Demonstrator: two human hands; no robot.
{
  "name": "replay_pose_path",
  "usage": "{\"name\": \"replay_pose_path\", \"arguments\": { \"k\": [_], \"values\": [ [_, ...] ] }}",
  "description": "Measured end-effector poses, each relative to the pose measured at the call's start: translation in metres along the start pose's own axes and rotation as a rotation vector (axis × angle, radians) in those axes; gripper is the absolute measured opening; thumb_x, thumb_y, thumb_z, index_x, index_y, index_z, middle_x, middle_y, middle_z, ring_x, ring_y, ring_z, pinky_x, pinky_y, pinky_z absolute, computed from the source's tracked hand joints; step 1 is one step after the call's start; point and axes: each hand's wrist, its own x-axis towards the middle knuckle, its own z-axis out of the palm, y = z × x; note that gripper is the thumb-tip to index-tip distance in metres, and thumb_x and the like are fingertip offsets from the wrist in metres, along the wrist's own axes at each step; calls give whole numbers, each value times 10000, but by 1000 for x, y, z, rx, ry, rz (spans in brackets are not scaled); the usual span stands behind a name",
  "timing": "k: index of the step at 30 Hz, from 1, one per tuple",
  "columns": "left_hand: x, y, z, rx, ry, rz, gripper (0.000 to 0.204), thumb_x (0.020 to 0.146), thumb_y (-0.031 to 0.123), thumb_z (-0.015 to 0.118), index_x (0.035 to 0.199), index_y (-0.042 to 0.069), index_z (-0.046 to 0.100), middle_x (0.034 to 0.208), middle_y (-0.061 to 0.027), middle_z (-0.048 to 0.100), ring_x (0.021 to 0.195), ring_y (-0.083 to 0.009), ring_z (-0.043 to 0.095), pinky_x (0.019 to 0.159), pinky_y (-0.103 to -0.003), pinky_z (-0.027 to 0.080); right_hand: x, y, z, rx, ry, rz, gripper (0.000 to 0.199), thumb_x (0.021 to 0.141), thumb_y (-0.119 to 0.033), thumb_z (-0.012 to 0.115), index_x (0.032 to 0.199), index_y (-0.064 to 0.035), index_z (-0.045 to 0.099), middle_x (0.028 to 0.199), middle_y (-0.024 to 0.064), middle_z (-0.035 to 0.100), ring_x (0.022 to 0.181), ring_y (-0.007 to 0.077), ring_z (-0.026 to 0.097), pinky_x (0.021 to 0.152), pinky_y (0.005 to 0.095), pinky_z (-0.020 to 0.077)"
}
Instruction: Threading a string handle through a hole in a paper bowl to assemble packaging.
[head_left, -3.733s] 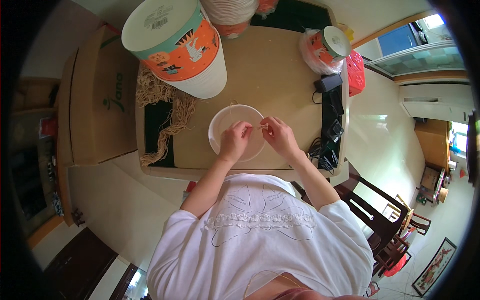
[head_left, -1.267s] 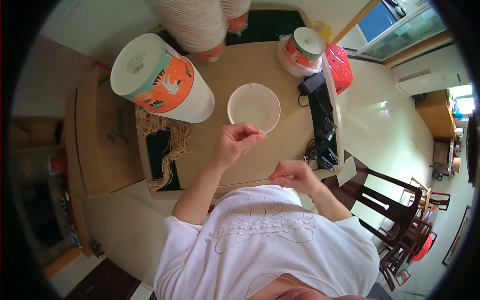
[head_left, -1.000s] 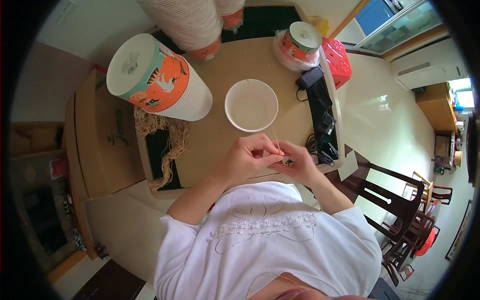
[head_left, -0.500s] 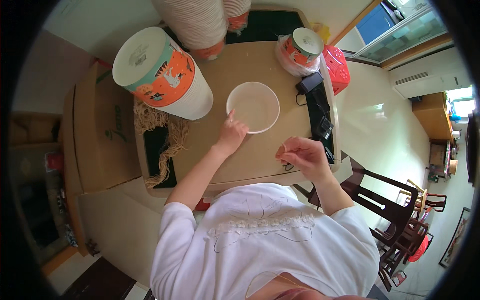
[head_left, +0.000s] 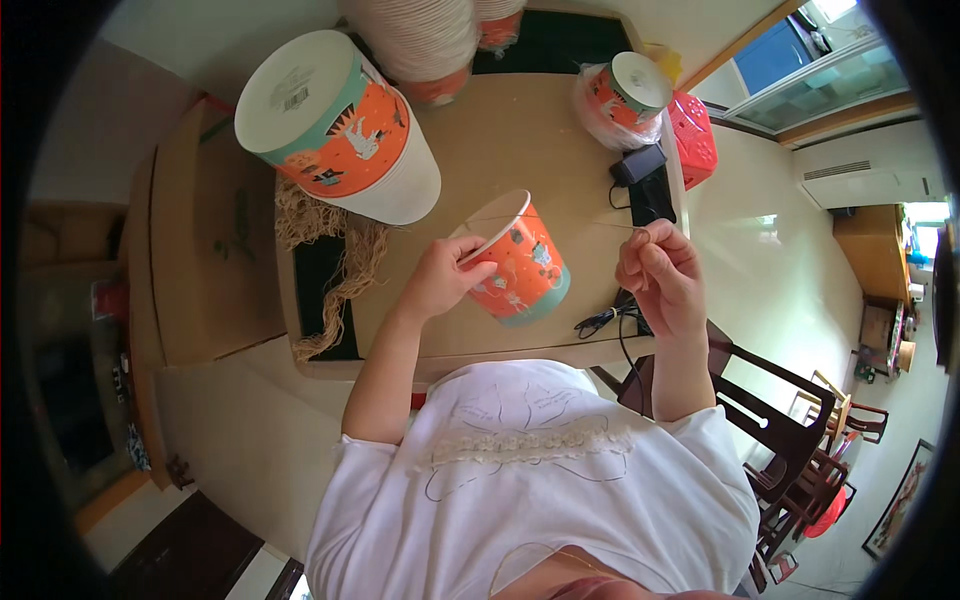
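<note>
Left hand (head_left: 437, 280) grips the tilted orange paper bucket (head_left: 515, 262) at its rim, mouth toward ten o'clock. Right hand (head_left: 660, 275), at three o'clock, pinches a thin string (head_left: 560, 220) running across to the rim.

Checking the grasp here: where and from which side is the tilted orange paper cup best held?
At its white rim, from the left. The orange paper cup lies tilted, open mouth up-left, where the left hand already grips it; the right hand pinches a thin thread on the other side.
</note>
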Motion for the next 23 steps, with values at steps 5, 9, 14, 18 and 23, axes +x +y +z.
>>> {"name": "replay_pose_path", "arguments": {
  "k": [5, 9, 14, 18, 23],
  "values": [
    [-1, 1, 2, -356, -49, 49, 188, 860, 86, 625, 1027, 2, 646, 861, -8, 661, 775, -80, 603, 687, -263, 508, 2, 4, 0, 17, 33, 4, 104, 911, -97, 610, 960, -10, 581, 796, 84, 619, 681, 135, 584, 615, 238, 471],
    [5, -1, 8, -251, 22, 0, 152, 861, 79, 613, 986, 0, 649, 813, -25, 668, 757, -85, 631, 689, -259, 511, 1, 7, 2, -6, 33, 6, 101, 901, -84, 621, 951, -4, 584, 806, 92, 629, 693, 137, 593, 617, 235, 471],
    [6, -11, 26, 126, 199, 141, 72, 829, 95, 606, 835, 25, 621, 692, -62, 646, 594, -188, 628, 614, -321, 490, -6, 17, 0, -29, 46, 39, 85, 883, -44, 630, 941, 8, 598, 823, 97, 641, 701, 140, 603, 622, 240, 473],
    [11, -25, 32, 520, 319, 412, 40, 774, 101, 627, 743, 84, 609, 641, -51, 603, 625, -257, 588, 682, -384, 434, -13, 23, 4, -37, 21, 120, 87, 879, -53, 642, 932, 7, 608, 816, 88, 645, 707, 138, 606, 624, 242, 473],
    [9, -32, 34, 559, 255, 334, 27, 773, 109, 634, 784, 98, 612, 651, -35, 604, 647, -244, 589, 745, -397, 408, -20, 34, -2, -25, 13, 144, 64, 886, -42, 630, 921, 4, 604, 885, 85, 653, 746, 148, 627, 630, 264, 495]
  ]
}}
